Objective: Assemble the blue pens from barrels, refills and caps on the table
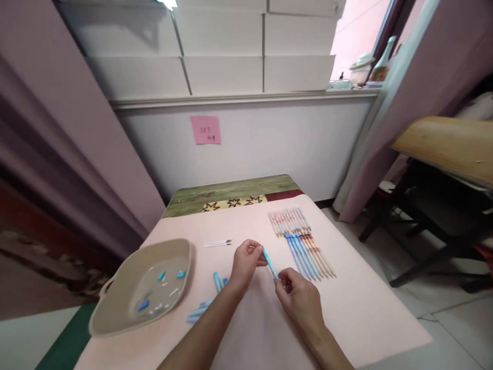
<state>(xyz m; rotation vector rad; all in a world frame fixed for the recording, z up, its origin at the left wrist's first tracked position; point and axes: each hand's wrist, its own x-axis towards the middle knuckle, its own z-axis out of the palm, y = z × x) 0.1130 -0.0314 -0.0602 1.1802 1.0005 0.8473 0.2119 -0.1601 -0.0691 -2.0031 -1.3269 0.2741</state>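
Fingers (254,246) of the left hand (245,261) are pinched on the far end of a blue pen (270,263), and the right hand (301,296) has its near end, also in a tight little grip. That's the head view, only one we've got. Pen's around the middle of the pink-covered desk (370,316), between the hands.

So what could go wrong? My guess is a slip: just the ends are held, so if one hand tugs or twists off-line, it could pop loose and roll. Also, the left forearm is right beside some loose blue pieces (198,311), so a careless elbow swing might scatter those. Two thin white sticks (217,243) sit just left of the left hand and look easy to brush aside. Right hand's near the neat row of pens (308,257) too; drifting right could mess up the line.

As for direction, the pen's long axis runs from far left to near right, more lengthwise than across. Can't tell which end is the writing tip, tbh, with fingers covering both.
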